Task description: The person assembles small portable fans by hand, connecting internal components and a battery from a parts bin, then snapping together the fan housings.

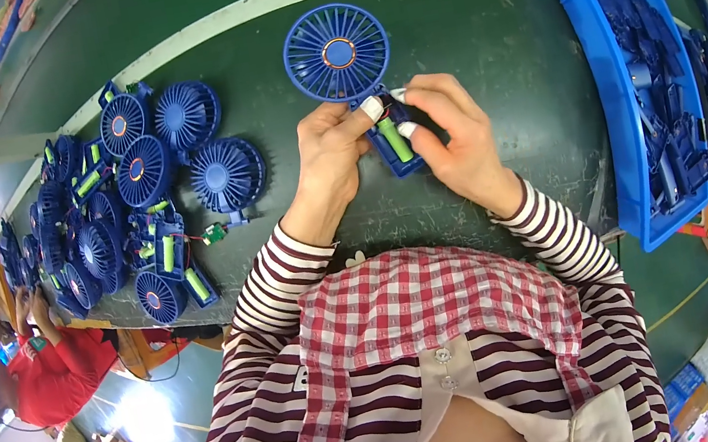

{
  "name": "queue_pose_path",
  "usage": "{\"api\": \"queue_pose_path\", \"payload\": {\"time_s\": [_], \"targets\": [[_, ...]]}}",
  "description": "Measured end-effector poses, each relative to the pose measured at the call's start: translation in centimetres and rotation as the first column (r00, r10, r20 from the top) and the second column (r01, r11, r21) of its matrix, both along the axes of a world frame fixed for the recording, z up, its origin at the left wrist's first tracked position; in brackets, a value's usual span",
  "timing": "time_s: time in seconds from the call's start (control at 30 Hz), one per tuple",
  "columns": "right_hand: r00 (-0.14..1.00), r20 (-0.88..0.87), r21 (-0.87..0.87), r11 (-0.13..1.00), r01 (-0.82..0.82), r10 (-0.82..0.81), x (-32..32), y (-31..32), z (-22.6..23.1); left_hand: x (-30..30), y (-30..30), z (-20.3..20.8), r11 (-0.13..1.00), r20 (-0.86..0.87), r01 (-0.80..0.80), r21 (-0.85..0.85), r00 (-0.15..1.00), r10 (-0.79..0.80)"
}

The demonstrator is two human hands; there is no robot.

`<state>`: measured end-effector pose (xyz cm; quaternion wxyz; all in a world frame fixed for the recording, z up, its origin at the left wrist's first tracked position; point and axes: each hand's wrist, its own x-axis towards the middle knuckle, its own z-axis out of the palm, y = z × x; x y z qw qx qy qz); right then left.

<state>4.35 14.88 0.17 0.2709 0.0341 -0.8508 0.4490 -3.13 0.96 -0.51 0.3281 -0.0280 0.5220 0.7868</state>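
Observation:
A blue handheld fan [337, 53] lies before me, its round grille pointing away and its handle toward me. The handle is uncovered and shows a green cylindrical battery [395, 140] and dark wires near the neck. My left hand [334, 151] grips the fan at the neck, with the thumb pressed on top. At the right side of the handle, my right hand [454, 132] has its thumb and forefinger bent in toward the wires beside the battery. White coverings wrap some of my fingertips. Whatever sits between the right fingertips is too small to make out.
Several blue fans [144, 171] with green batteries are heaped on the green table [297, 221] at left, a small green circuit board [213, 233] beside them. To the right stands a blue bin [632, 214] of blue plastic parts. A person in red [58, 368] sits at far left.

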Motion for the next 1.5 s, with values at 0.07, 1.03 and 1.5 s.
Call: {"api": "queue_pose_path", "payload": {"time_s": [0.07, 1.03, 1.5], "targets": [[0.995, -0.092, 0.065, 0.997, 0.037, -0.031, -0.6, -0.4, -0.5, -0.1, 0.1, 0.3, 1.000, 0.017, -0.020, 0.021, 1.000, 0.019], [0.897, 0.295, -0.235, 0.885, 0.402, -0.329, -1.8, -2.0, 0.7, -0.1, 0.8, 0.5, 0.996, -0.288, -0.056, 0.075, 0.955, 0.076], [0.852, 0.524, -0.532, 0.780, 0.330, -0.003, -1.2, -2.3, -0.4, 0.8, 0.3, 0.2, 0.999, -0.355, -0.034, 0.031, 0.934, 0.043]]}}
